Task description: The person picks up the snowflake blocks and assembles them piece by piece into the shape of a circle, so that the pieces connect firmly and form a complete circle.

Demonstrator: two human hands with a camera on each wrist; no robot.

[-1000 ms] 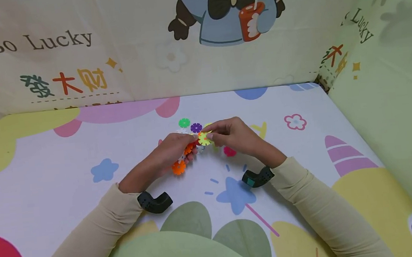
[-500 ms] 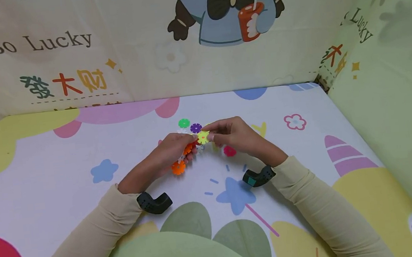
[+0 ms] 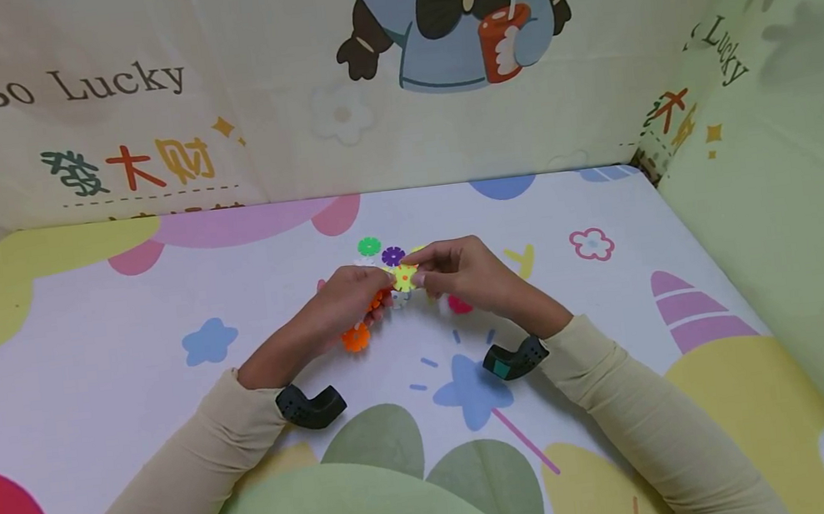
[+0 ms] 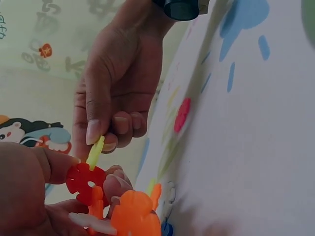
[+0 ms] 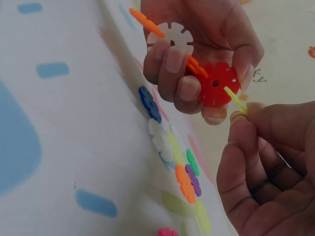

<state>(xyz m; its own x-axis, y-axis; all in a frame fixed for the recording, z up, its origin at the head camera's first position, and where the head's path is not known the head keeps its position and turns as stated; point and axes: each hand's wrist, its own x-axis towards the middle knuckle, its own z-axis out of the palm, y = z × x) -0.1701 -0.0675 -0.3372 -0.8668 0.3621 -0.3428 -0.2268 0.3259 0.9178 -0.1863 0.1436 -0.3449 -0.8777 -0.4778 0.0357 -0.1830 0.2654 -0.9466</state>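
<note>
My left hand (image 3: 341,302) holds a short chain of slotted plastic snowflake discs. In the right wrist view, the chain has a red disc (image 5: 210,91) at one end, then an orange disc (image 5: 197,67), a white disc (image 5: 184,35) and another orange disc (image 5: 146,22). Left thumb and fingers grip the red one. Between thumb and index finger, my right hand (image 3: 468,269) pinches a yellow disc (image 3: 405,278). Its edge meets the red disc's rim, at right angles to it; how deep it sits in the slot cannot be told.
Loose discs lie on the patterned tabletop beyond and below the hands: green (image 3: 369,246), purple (image 3: 393,256), pinkish red (image 3: 460,304), blue (image 5: 150,104), white (image 5: 158,137) and orange (image 5: 185,183). A printed cloth wall (image 3: 280,153) stands behind the table.
The yellow disc has shifted slightly left, closer to the left hand. The orange end of the chain has tipped a little down and left. Both arms stay nearly in place.
</note>
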